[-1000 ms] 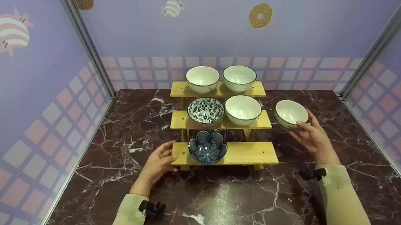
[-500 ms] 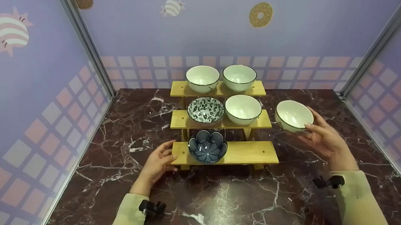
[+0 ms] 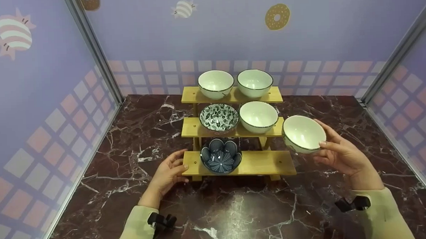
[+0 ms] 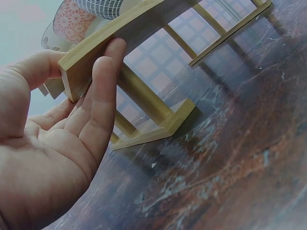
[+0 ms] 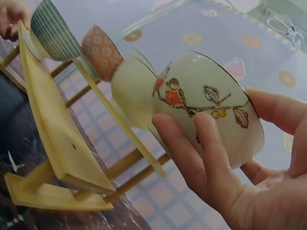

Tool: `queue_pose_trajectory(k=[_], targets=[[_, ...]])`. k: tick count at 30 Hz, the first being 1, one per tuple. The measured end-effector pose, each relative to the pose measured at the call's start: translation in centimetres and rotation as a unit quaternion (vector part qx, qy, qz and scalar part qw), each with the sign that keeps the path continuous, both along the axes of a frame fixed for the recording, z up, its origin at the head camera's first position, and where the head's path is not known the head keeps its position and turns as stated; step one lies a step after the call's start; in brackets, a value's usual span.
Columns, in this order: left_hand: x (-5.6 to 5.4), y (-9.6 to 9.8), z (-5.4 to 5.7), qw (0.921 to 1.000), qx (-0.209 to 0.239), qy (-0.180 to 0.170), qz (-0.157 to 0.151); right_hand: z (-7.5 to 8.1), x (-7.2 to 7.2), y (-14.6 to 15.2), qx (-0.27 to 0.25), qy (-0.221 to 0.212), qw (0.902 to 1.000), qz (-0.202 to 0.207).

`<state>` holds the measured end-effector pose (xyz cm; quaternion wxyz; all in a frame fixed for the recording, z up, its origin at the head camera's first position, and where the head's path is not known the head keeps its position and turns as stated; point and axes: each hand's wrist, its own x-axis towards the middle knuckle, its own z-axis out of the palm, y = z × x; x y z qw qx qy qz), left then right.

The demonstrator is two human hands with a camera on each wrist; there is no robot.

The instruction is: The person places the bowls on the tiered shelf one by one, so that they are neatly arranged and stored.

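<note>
My right hand (image 3: 344,153) holds a white bowl (image 3: 303,133) by its side, tilted, in the air just right of the three-step wooden rack (image 3: 265,160). In the right wrist view that bowl (image 5: 211,110) shows a painted bird and branch on its outside, with fingers beneath and thumb at the rim. My left hand (image 3: 168,173) grips the left end of the rack's lowest board; in the left wrist view thumb and fingers pinch the board (image 4: 96,52) from both faces. A dark blue petal-shaped bowl (image 3: 221,158) sits on the lowest board's left part.
On the middle board stand a black-and-white floral bowl (image 3: 219,118) and a white bowl (image 3: 258,116). Two more white bowls, left (image 3: 215,84) and right (image 3: 255,83), stand on the top board. Patterned walls (image 3: 202,33) enclose the dark marbled table (image 3: 145,129).
My right hand first drew back slightly with the white bowl, then brought it left and nearer, towards the rack's right end. My left hand stays on the board.
</note>
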<state>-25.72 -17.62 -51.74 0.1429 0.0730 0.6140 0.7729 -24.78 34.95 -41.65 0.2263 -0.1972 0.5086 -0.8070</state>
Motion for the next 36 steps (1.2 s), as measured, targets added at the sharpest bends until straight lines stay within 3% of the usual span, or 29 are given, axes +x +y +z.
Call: queue_pose_trajectory(k=[13, 22, 30, 36], targets=[[-0.2, 0.0, 0.2, 1.0000, -0.002, -0.002, 0.002, -1.5, 0.1, -3.1, -0.026, -0.022, 0.9954, 0.089], [-0.3, 0.0, 0.2, 1.0000, -0.001, -0.003, 0.005, -2.5, -0.4, -5.5, 0.054, -0.039, 0.9959, 0.061], [-0.3, 0.0, 0.2, 1.0000, -0.003, 0.003, 0.003, -3.5, -1.2, -7.4, 0.047, -0.047, 0.9946, 0.079], [-0.2, 0.0, -0.1, 1.0000, -0.004, 0.001, -0.003, -4.0, -1.4, -8.1, 0.055, -0.066, 0.9943, 0.062]])
